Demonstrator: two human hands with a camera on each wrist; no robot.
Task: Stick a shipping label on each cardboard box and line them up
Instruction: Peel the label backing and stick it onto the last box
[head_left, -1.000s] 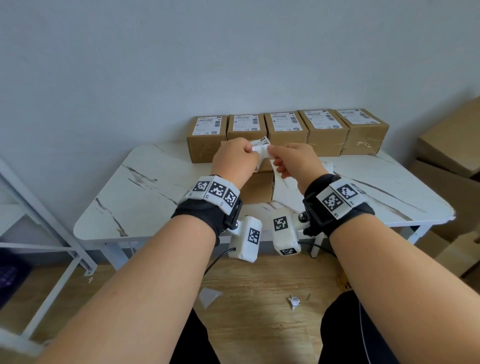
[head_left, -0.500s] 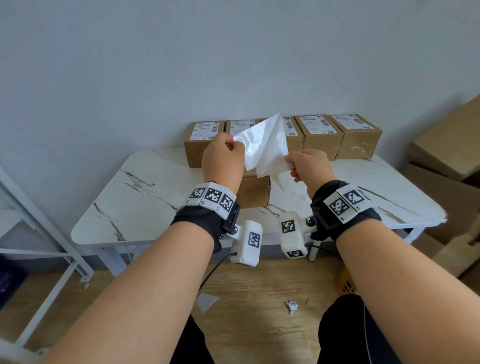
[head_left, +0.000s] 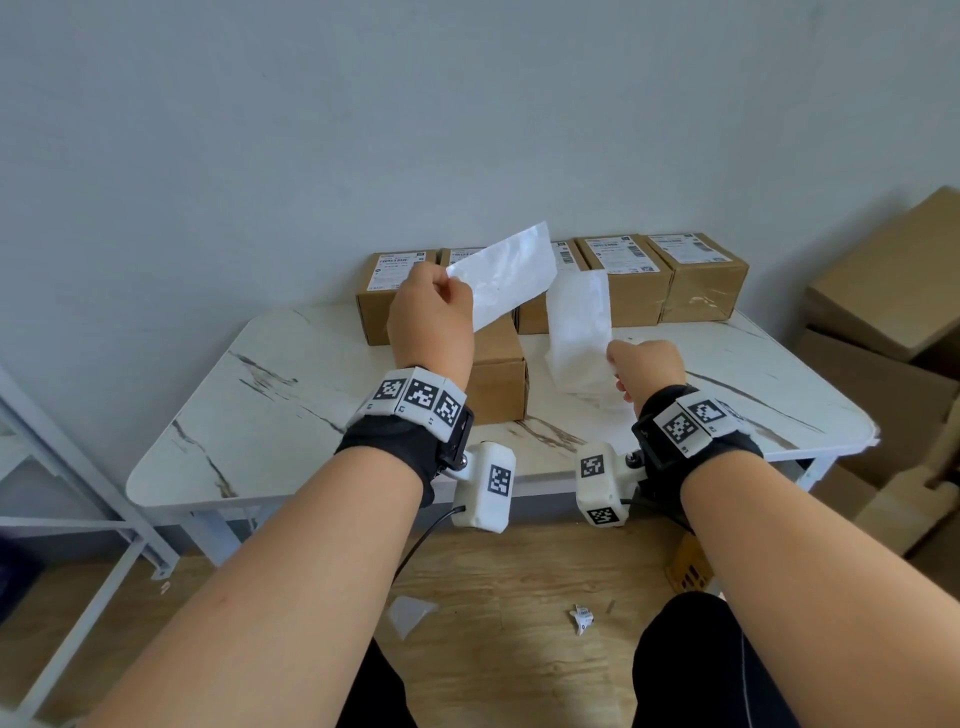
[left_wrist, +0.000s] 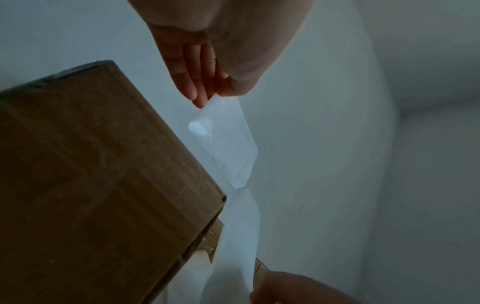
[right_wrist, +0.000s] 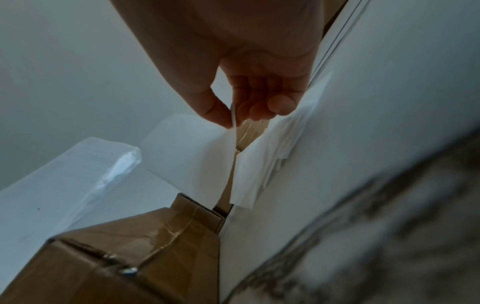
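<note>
Head view: labelled boxes (head_left: 623, 270) row, hidden from wrists.

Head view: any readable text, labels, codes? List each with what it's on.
No text is legible.
Shipping labels on the back-row boxes: print and barcodes too small to read.
Wristbands: black-and-white square markers, no words.
Sheets pinched by the left hand and the right hand: blank sides showing.
</note>
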